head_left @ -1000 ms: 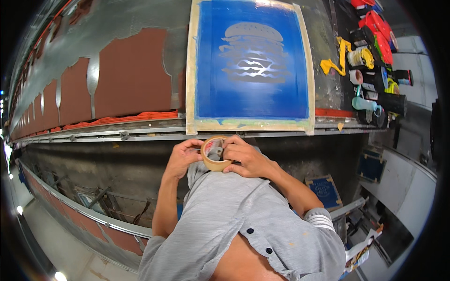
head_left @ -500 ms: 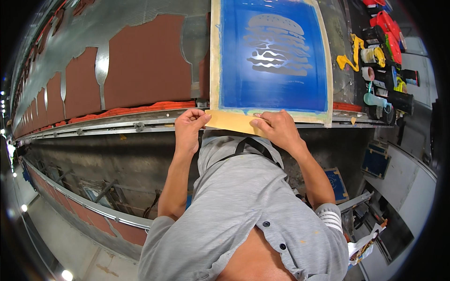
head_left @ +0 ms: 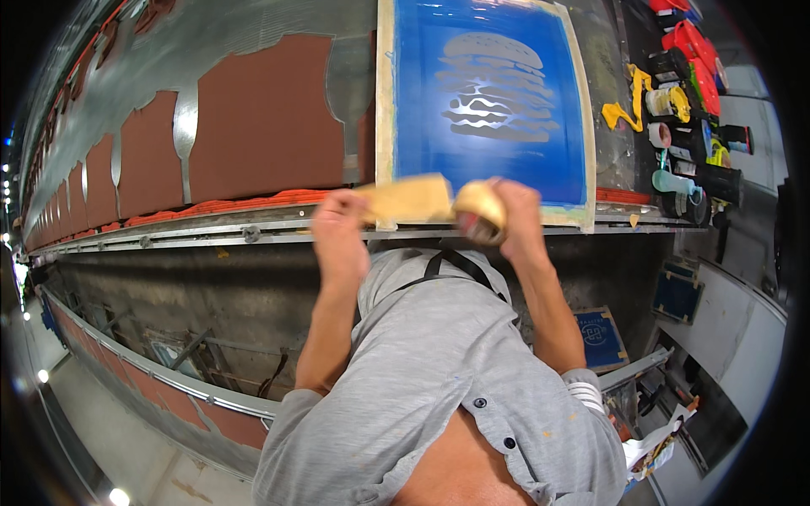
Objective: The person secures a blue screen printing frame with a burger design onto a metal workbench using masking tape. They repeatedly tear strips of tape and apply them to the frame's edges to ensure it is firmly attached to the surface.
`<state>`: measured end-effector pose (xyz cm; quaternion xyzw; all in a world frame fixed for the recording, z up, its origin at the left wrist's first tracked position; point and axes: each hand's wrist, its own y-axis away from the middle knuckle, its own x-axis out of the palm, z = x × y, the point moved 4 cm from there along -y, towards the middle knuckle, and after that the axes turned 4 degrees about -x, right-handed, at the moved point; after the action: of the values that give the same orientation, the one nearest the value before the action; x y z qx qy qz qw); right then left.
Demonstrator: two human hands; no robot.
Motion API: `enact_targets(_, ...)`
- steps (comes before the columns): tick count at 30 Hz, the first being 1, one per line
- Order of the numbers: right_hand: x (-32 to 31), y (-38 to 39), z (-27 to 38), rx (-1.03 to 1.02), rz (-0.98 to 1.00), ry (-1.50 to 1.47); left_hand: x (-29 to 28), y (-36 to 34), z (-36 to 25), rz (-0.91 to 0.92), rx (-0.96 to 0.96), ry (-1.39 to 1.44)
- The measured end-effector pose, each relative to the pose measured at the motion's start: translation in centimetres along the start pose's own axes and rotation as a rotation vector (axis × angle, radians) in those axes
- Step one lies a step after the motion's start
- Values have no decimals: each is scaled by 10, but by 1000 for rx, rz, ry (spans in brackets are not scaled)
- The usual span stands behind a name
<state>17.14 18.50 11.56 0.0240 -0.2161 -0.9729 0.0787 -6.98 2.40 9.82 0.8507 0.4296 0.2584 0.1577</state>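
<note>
While the long table [head_left: 228, 24] stretches ahead, a brown panel [head_left: 261, 126] lies on it at ten o'clock from the hands, the blue framed screen [head_left: 489, 110] sits at one, and jars [head_left: 672, 103] crowd two. Right hand [head_left: 521, 221], the nearer one, wraps the tape roll [head_left: 477, 211] at its nine o'clock, fingers blurred! Left hand [head_left: 340, 236] pinches one end of the tape strip [head_left: 411, 199], whose long axis runs toward three o'clock, overlapping the screen in view. Touching it, or joined to the roll? Can't tell.
</note>
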Motion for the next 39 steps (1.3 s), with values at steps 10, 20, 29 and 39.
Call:
enact_targets(10, -62, 4, -6, -1012, -534, 1351, -41, -75, 41, 112, -189, -32)
enact_targets(20, 88, -33, -70, -125, 251, 696, -43, -102, 73, 83, -355, -68)
enact_targets(29, 101, -30, -71, -111, 179, 915, -48, -111, 79, 97, -351, -78)
enact_targets(39, 65, -20, -76, -427, 150, 868, -66, -91, -3, -355, 698, -1253)
